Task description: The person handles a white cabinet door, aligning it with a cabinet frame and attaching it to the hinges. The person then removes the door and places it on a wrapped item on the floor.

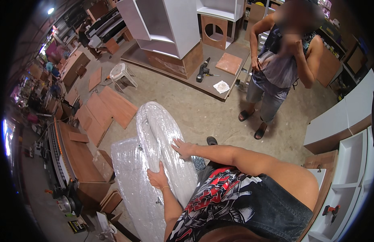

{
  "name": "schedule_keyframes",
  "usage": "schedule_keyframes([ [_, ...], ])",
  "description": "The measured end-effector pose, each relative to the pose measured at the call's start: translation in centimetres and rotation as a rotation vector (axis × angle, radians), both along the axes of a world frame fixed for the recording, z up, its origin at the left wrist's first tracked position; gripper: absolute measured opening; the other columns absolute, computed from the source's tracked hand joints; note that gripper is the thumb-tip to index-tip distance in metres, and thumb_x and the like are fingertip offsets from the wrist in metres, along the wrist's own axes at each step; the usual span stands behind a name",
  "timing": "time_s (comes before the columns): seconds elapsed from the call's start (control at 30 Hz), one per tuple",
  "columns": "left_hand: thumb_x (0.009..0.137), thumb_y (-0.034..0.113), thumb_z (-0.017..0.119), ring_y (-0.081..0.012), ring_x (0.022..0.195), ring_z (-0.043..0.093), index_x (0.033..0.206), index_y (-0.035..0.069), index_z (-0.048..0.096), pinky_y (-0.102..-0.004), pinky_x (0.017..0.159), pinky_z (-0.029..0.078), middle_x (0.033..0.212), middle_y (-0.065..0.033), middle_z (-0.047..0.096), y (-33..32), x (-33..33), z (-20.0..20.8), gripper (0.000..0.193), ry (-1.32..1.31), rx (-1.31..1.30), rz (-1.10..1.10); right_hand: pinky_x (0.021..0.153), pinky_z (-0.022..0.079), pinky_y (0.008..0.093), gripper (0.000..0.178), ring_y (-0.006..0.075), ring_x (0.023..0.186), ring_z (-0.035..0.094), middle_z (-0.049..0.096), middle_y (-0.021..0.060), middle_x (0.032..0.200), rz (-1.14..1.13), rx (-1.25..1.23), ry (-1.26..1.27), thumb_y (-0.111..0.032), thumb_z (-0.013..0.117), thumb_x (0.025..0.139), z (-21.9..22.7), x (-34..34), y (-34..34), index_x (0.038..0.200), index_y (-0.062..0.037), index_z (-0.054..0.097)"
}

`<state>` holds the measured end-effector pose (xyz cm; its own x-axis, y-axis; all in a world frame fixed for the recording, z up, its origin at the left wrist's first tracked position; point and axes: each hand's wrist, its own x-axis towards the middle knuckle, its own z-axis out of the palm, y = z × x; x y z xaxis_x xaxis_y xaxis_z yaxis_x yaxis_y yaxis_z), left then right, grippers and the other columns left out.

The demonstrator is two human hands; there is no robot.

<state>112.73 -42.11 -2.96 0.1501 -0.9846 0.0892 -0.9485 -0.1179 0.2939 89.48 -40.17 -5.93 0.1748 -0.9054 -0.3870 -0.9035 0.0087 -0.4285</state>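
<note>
A long, pale bundle (154, 125) wrapped in shiny clear plastic stands in front of me, rounded and folded at its far end. A flat plastic-wrapped panel (124, 169) lies against its left side, with small dark fittings showing through the wrap. My right hand (183, 149) rests flat on the bundle's right side, fingers spread. Lower down, my left hand (157, 177) curls its fingers at the bundle's left side, thumb pointing up. The underside of both wrapped things is hidden.
A person (281, 60) stands at the far right. Beyond the bundle, a low platform (211, 86) bears a white cabinet (181, 24) and a cordless drill (202, 70). Wooden boards (110, 107) and a white stool (123, 74) are at left; white shelving (348, 161) is at right.
</note>
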Motion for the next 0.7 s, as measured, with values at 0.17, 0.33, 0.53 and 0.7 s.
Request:
schedule_keyframes([
  [0.17,0.075,0.077,0.063,-0.0414,0.097,0.065,0.122,-0.001,0.056,-0.0516,0.081,0.051,0.112,-0.0226,0.064,0.1,0.1,0.0,0.091,-0.004,-0.01,-0.004,0.112,0.039,0.0554,0.098,0.043,0.151,0.01,0.0,0.0258,0.164,-0.004,-0.002,0.001,-0.037,0.07,0.085,0.0,0.0,0.1,0.158,-0.007,0.012],
  [0.33,0.075,0.077,0.063,-0.0414,0.098,0.065,0.123,-0.002,0.056,-0.0514,0.082,0.051,0.113,-0.0226,0.064,0.1,0.0,0.2,0.093,0.0,0.012,0.004,0.111,0.039,0.0562,0.098,0.0424,0.151,0.009,-0.001,0.0251,0.164,0.0,0.012,0.028,-0.039,0.069,0.085,-0.1,0.2,0.0,0.159,-0.0075,0.012],
  [0.53,0.075,0.077,0.064,-0.0414,0.098,0.065,0.124,-0.002,0.056,-0.0513,0.082,0.051,0.113,-0.0227,0.064,0.1,0.1,-0.1,0.093,0.009,0.006,0.005,0.112,0.038,0.0559,0.099,0.0423,0.152,0.009,-0.001,0.0248,0.164,0.003,0.006,0.026,-0.041,0.069,0.085,-0.5,0.1,-0.1,0.159,-0.0077,0.012],
  [0.7,0.075,0.077,0.064,-0.0416,0.097,0.065,0.124,-0.002,0.056,-0.0516,0.081,0.051,0.113,-0.0226,0.064,0.0,0.1,-0.1,0.093,0.014,-0.002,-0.002,0.112,0.038,0.0544,0.099,0.0424,0.152,0.009,0.0,0.0251,0.164,0.002,-0.006,0.032,-0.04,0.069,0.085,-0.9,0.1,-0.2,0.159,-0.0074,0.012],
])
